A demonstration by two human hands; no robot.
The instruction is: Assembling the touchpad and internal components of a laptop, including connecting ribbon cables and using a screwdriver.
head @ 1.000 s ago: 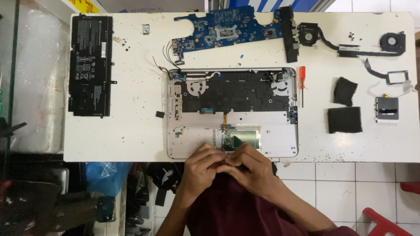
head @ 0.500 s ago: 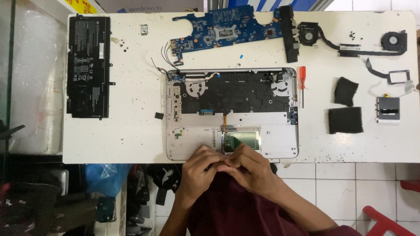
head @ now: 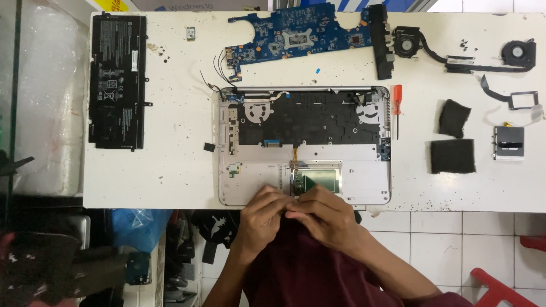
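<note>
- The left hand (head: 264, 213) and the right hand (head: 324, 216) met at the near edge of the opened laptop shell (head: 364, 182), which lay upside down in the middle of the white table (head: 170, 170)
- Both sets of fingers were bunched together and touching each other just below the touchpad board (head: 317, 179); whether they pinched a small part between them I could not tell, since the knuckles hid it
- The shell looked light and fairly stiff, but the thin orange ribbon cable (head: 296, 152) running to the touchpad board seemed fragile (it would likely tear if tugged), so I judged the safest hold to be on the shell's bare outer rim, away from cable and board
- To the left lay a flat black battery pack (head: 118, 82), well apart from the shell, with a small black chip (head: 209, 147) between them
- Beyond the shell sat the blue motherboard (head: 296, 35) and a black hinge bar (head: 382, 42)
- To the right were a red-handled screwdriver (head: 397, 105) just beside the shell, two black foam pads (head: 452, 154), two fans joined by a heat pipe (head: 463, 57), and a small grey drive (head: 508, 142)
- Loose screws dotted the table near the fans; nothing stood between the hands and the shell
</note>
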